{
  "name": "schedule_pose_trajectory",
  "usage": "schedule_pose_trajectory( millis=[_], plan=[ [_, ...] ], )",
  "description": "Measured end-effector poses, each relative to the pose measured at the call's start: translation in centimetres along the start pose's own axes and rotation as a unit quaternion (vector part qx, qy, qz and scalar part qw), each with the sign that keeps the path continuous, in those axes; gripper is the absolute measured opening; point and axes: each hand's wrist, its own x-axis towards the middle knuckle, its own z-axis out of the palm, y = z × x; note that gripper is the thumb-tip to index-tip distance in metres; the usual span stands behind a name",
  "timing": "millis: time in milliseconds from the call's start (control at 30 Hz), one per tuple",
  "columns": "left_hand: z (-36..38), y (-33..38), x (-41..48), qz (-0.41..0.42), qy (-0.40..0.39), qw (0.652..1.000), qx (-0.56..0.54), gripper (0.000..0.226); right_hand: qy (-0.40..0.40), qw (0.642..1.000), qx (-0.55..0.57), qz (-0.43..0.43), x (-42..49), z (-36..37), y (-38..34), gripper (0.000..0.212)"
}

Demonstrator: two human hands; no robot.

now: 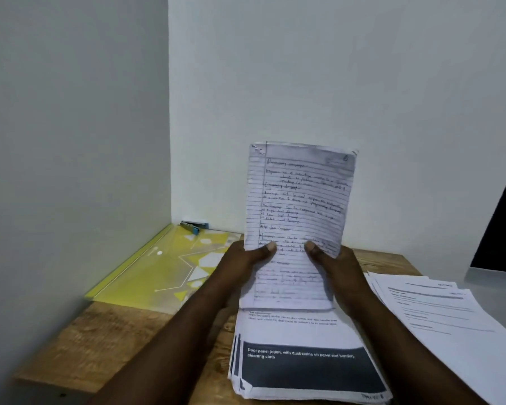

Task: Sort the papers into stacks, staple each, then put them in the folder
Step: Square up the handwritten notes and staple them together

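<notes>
— Holding what, at centre?
— Left hand [243, 258] and right hand [333, 263] grip a sheaf of handwritten lined white sheets [300, 200] upright, thumbs pinching its front; the other fingers are hidden behind.
— Below it?
— A stack of printed papers with a dark banner [307, 371] lies on the wooden table [100, 340]. Fanned white printed sheets [438, 311] lie at right. A yellow translucent plastic folder [164, 267] and a blue stapler [194, 226] lie far left, by the wall.

views: one, head-worn, wide-angle
facing: forward and down, into wall corner [169, 127] left of frame centre
range: close; table [85, 340] spans lower frame, walls fill the upper half
</notes>
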Motion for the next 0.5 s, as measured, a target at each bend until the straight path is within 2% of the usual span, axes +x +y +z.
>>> schedule_pose_trajectory(
  millis=[67, 167, 267, 367, 500],
  plan=[
    [-0.9, -0.4, -0.1, -0.041, -0.010, 0.999, 0.011, 0.037, -0.022, 0.999, 0.001, 0.025, -0.4, 0.2, 0.9, 0.042],
    [-1.6, -1.2, -1.0, -0.075, -0.038, 0.996, 0.043, 0.051, -0.016, 0.998, 0.003, 0.055, -1.4, 0.4, 2.5, 0.035],
    [-2.2, -0.3, -1.3, -0.061, -0.041, 0.995, 0.071, 0.038, -0.014, 0.998, 0.007, 0.061, -1.2, 1.2, 1.3, 0.028],
    [-3.4, 2.8, -1.1, -0.036, -0.036, 0.995, 0.091, 0.039, -0.042, 0.997, -0.004, 0.059, 0.0, 2.6, -0.8, 0.023],
    [-6.3, 5.5, -0.7, -0.059, 0.016, 0.996, 0.067, 0.038, -0.107, 0.989, -0.016, 0.104, 1.9, 5.7, -1.4, 0.036]
  ],
)
